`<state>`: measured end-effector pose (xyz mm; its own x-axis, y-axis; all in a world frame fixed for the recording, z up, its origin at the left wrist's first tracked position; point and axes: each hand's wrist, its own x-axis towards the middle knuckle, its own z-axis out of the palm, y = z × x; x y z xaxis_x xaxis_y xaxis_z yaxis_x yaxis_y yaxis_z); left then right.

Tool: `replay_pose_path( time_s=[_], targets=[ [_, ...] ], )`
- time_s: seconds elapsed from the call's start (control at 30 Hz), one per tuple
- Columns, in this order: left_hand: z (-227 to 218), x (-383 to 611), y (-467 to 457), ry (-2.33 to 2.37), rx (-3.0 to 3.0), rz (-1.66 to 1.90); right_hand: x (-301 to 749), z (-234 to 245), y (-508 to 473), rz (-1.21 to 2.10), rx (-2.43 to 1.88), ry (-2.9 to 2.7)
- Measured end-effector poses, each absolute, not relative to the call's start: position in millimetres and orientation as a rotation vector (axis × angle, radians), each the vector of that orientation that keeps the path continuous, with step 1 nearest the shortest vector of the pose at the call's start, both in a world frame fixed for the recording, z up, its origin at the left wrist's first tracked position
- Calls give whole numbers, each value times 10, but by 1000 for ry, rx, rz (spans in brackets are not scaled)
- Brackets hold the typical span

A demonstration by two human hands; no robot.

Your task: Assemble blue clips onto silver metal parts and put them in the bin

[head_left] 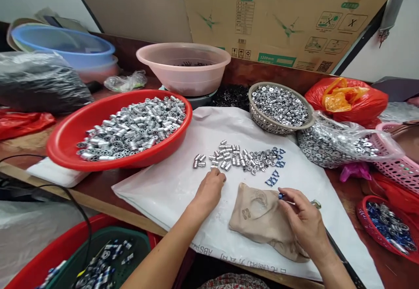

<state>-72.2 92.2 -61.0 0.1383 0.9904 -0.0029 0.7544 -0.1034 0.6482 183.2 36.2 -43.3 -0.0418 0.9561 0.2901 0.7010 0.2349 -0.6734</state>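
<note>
My left hand (209, 189) rests palm down on the white sack sheet (170, 184), fingertips pinched at the near edge of a loose row of small silver metal cylinders (234, 156). My right hand (303, 219) lies on a beige cloth (262, 217), its fingers closed round a small blue ring and a thin tool with a metal tip (316, 203). A few blue rings (273, 177) lie just beyond the cloth.
A red basin (65, 140) heaped with silver cylinders stands at left. A grey basket (278, 125) of metal parts, a clear bag of parts (334, 142), a pink basin (183, 68), a small red basket (363, 219) and a cardboard box (284, 18) ring the sheet.
</note>
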Motion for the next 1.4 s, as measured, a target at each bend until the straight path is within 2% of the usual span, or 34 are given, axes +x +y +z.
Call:
replay_pose_path(
  time_s=[0.13, 0.27, 0.37, 0.5, 0.57, 0.77, 0.87, 1.0, 1.13, 1.23, 1.4],
  targets=[
    [-568, -685, 725, 1620, 1774, 705, 1584, -449, 293, 602, -1377, -1755],
    [-437, -410, 460, 1211, 925, 991, 1390, -538, 266, 600, -1249, -1774],
    [-350, -204, 326, 898, 525, 993, 1333, -581, 225, 508, -1216, -1765],
    [-316, -89, 264, 811, 571, 926, 1384, -555, 186, 385, -1212, -1781],
    [-345, -101, 270, 780, 615, 853, 1440, -513, 173, 430, -1188, -1804],
    [-489, -183, 316, 562, 427, 552, 1632, -338, 248, 972, -967, -2001],
    [-469, -123, 304, 568, 364, 616, 1750, -330, 577, 959, -1161, -2089],
    [-390, -14, 285, 630, 245, 755, 1876, -468, 1259, 535, -1653, -1899],
    [-373, -41, 308, 702, 175, 861, 1856, -537, 1517, 421, -1702, -1869],
    [-383, -102, 347, 716, 172, 923, 1785, -448, 1222, 492, -1602, -1938],
    [-399, -67, 385, 680, 192, 938, 1658, -267, 525, 888, -1413, -1828]
  ],
)
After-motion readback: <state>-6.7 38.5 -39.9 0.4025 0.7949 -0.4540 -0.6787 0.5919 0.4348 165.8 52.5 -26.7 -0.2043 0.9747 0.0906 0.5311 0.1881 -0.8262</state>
